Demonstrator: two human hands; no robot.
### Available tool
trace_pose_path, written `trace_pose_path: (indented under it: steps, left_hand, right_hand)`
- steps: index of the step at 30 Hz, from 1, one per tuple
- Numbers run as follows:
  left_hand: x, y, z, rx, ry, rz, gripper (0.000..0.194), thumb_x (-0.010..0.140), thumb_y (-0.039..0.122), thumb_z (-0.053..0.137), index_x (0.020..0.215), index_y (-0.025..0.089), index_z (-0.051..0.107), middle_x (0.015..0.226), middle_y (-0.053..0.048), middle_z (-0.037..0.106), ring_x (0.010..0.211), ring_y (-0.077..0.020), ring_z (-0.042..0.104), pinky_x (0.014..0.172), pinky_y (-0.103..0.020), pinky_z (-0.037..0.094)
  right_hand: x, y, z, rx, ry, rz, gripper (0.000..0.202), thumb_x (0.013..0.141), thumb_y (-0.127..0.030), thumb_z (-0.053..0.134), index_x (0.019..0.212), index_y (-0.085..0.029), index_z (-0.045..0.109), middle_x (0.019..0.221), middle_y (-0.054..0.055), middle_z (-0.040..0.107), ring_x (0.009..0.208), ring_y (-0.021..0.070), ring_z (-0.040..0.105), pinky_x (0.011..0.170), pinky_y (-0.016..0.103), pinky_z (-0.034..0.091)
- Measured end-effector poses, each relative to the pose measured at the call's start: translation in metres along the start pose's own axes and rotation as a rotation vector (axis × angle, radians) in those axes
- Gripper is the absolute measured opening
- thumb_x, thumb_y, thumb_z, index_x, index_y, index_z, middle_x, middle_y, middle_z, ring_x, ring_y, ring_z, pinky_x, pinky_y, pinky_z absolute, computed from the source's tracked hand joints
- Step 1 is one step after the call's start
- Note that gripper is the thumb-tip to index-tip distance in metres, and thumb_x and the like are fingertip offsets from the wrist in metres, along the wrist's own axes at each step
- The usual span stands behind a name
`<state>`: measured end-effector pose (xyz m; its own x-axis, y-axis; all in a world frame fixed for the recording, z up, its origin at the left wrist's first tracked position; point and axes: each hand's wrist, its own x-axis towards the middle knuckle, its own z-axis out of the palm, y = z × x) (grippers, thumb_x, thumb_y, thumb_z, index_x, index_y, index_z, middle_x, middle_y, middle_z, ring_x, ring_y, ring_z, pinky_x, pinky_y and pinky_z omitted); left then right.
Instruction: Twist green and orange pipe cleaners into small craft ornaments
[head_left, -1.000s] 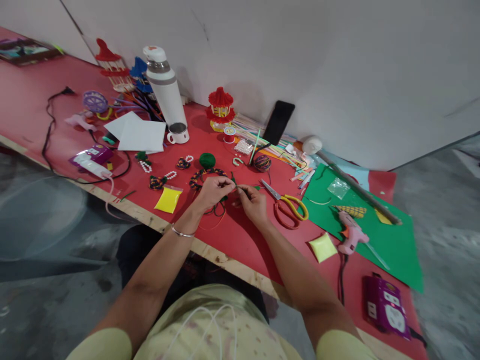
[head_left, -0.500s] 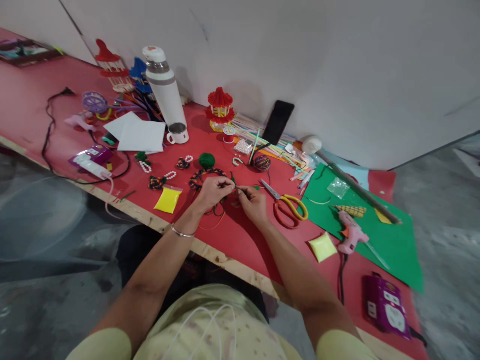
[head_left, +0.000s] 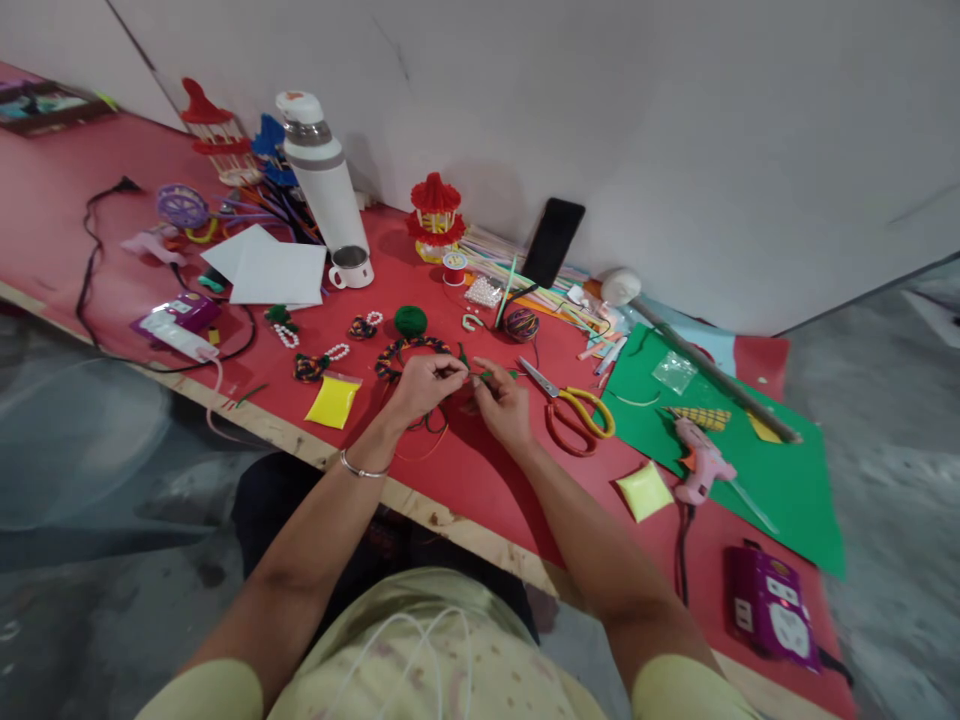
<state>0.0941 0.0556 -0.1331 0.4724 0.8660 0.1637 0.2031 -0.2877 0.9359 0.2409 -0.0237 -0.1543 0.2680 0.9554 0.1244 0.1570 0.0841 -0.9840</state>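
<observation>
Over the red table my left hand [head_left: 427, 388] is closed, thumb and forefinger pinching a thin dark strand. My right hand [head_left: 501, 400] faces it, its thumb and forefinger close together at the same strand; what lies between them is too small to name. A braided multicoloured ring [head_left: 390, 360] lies beside my left hand, with loose dark and orange cord [head_left: 429, 442] below it. Scissors [head_left: 574, 410] with yellow and red handles rest open, right of my right hand. A green yarn ball [head_left: 410, 321] and a multicoloured yarn ball [head_left: 522, 324] are behind the hands.
A white flask [head_left: 326, 190], a cup [head_left: 351, 268] and a phone [head_left: 553, 242] stand at the back. Yellow packets [head_left: 334, 401], a pink glue gun [head_left: 701, 462] on green sheet [head_left: 787, 500], and a purple power box [head_left: 772, 608] are around the front and right.
The fingers of my right hand have lifted and loosened slightly near the strand. My left hand keeps its pinch. The whole view has shifted slightly.
</observation>
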Motion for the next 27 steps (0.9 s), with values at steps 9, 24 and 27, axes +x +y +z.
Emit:
trace_pose_path:
  steps: [9, 24, 27]
  left_hand:
    - [-0.001, 0.004, -0.001, 0.016, 0.021, 0.007, 0.021, 0.078, 0.03, 0.063, 0.077, 0.014, 0.075, 0.062, 0.0, 0.063, 0.052, -0.0083, 0.045, 0.051, -0.021, 0.034]
    - [0.0, -0.004, -0.002, 0.011, 0.049, 0.007, 0.02, 0.08, 0.03, 0.064, 0.079, 0.014, 0.076, 0.065, 0.0, 0.066, 0.053, -0.0086, 0.047, 0.051, -0.021, 0.035]
    - [0.0, -0.006, -0.001, -0.015, 0.035, 0.002, 0.02, 0.08, 0.03, 0.065, 0.079, 0.014, 0.076, 0.065, 0.0, 0.065, 0.055, -0.0088, 0.047, 0.052, -0.021, 0.035]
  right_hand:
    - [0.001, 0.001, 0.002, 0.039, -0.009, -0.016, 0.036, 0.092, -0.052, 0.057, 0.112, -0.025, 0.069, 0.081, 0.001, 0.073, 0.054, 0.0152, 0.07, 0.05, 0.027, 0.06]
    - [0.003, 0.006, 0.002, 0.027, -0.006, -0.036, 0.036, 0.092, -0.052, 0.057, 0.109, -0.023, 0.069, 0.082, 0.002, 0.074, 0.053, 0.0149, 0.071, 0.049, 0.025, 0.06]
    - [0.003, 0.006, 0.001, 0.025, 0.0, -0.031, 0.036, 0.092, -0.052, 0.058, 0.109, -0.022, 0.069, 0.08, 0.002, 0.074, 0.052, 0.015, 0.07, 0.049, 0.025, 0.06]
